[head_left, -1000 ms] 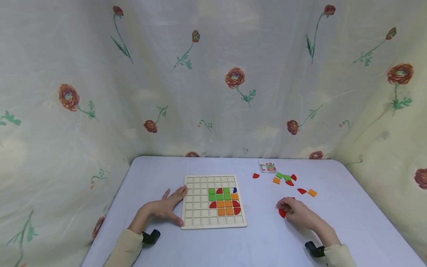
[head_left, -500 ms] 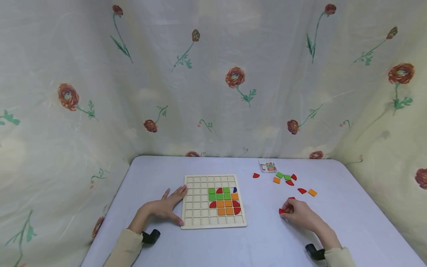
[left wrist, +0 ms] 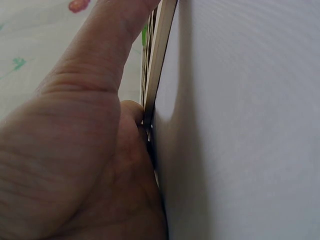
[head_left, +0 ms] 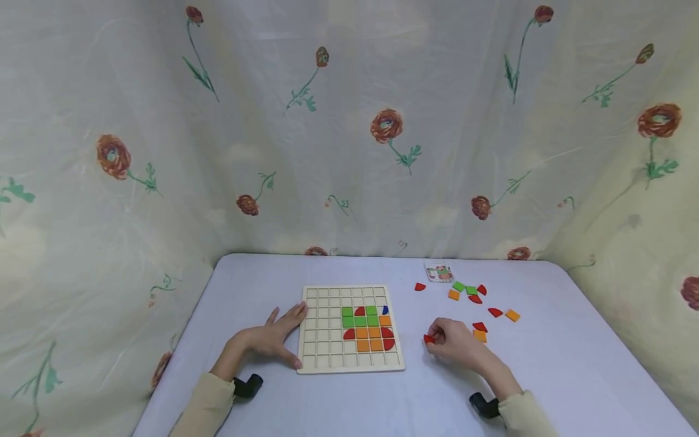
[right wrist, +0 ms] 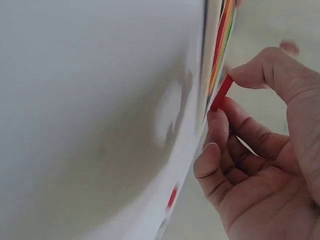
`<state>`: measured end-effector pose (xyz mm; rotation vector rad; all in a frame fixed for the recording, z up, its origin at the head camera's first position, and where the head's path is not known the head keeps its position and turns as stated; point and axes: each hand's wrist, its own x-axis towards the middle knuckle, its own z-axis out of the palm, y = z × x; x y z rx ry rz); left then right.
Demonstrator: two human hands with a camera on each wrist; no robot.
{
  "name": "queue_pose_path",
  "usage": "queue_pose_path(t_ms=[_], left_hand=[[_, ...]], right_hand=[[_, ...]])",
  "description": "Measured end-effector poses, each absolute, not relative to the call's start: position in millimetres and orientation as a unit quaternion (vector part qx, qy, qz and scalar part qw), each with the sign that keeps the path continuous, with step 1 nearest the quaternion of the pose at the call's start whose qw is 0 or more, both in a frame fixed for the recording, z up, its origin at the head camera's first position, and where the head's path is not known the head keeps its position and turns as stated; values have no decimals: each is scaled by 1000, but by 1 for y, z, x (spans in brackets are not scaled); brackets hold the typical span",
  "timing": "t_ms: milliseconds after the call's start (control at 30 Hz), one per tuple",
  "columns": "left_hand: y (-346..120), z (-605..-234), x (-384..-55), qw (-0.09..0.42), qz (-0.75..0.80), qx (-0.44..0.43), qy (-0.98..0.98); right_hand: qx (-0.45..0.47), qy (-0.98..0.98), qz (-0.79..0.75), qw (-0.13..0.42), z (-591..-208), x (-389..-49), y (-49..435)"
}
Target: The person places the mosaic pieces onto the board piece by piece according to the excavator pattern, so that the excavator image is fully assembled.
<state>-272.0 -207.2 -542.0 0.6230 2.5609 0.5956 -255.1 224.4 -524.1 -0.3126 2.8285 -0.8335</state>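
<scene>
A square wooden grid board (head_left: pixel 324 360) lies left of the table's middle, with green, orange, red and blue tiles set in its right half. My left hand (head_left: pixel 267 341) rests at the board's left edge, fingers and thumb spread, touching the frame at two places. In the left wrist view the thumb (left wrist: pixel 95 65) reaches along the board's side. To the right of the board, my right hand (head_left: pixel 457 345) pinches a red quarter-circle tile (right wrist: pixel 222 93) between thumb and fingers, held above the table and apart from the board.
Loose tiles lie to the right: a red quarter-circle (head_left: pixel 479 327) touching an orange square (head_left: pixel 480 335), another orange square (head_left: pixel 512 315), and several red, green and orange ones farther back. A small picture card (head_left: pixel 438 272) lies near the table's back edge. Flowered cloth (head_left: pixel 349 152) hangs behind.
My right hand has picked up the red tile and moved left with it toward the board, uncovering an orange square and a red tile. The left hand has stayed in place.
</scene>
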Motion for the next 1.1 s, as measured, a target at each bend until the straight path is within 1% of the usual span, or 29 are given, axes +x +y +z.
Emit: queue_pose_path(t_ms=[200,367,500,600,800,1100], left_hand=[[-206,-539,-270,219,217,228,924],[-206,-542,-272,217,208,233,925],[-206,-542,-273,217,209,231,925],[-207,-542,-272,218,210,228,925],[-206,-540,-272,217,211,224,926],[-206,-540,-272,212,213,228,926]], right_hand=[[-208,928,-294,93,-519,-257,161],[-282,914,-283,78,-518,-256,120],[-304,905,-285,92,-522,-257,97],[-308,902,-282,113,-526,-258,88],[-298,901,-284,134,-527,-261,84],[-318,895,-286,127,-526,-266,86]])
